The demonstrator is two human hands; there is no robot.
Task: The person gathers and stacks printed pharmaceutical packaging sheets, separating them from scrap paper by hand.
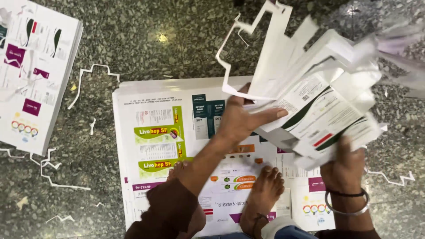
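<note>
Carton blanks (325, 113), a thick fanned bundle of die-cut printed cardboard, white w/ dark green, red and black print, are held up above the floor at upper right of the head view. Left hand (241, 117) comes in from lower centre, arm crossing over the sheets below, fingers spread and thumb out, gripping the bundle's left edge. Right hand (345, 166) is under the bundle's lower right corner, fingers curled up into the cards; exact grip is hidden by the cards. Its wrist carries a metal bangle (347, 206) and a dark thread band. Loose white trim (248, 48), the punched-out waste frame, hangs off the top left of the bundle, jagged and bent.

Below the hands lies a big stack of printed sheets (150, 132) flat on the floor, green, purple and orange box layouts on white. Person's bare feet rest on it: one foot (265, 192) near centre w/ an anklet, the other partly hidden behind the left arm. Second pile of printed sheets (33, 71) sits well apart at upper left. Speckled stone floor (146, 35) all round, w/ thin white offcut strips (90, 73) scattered between the piles.
</note>
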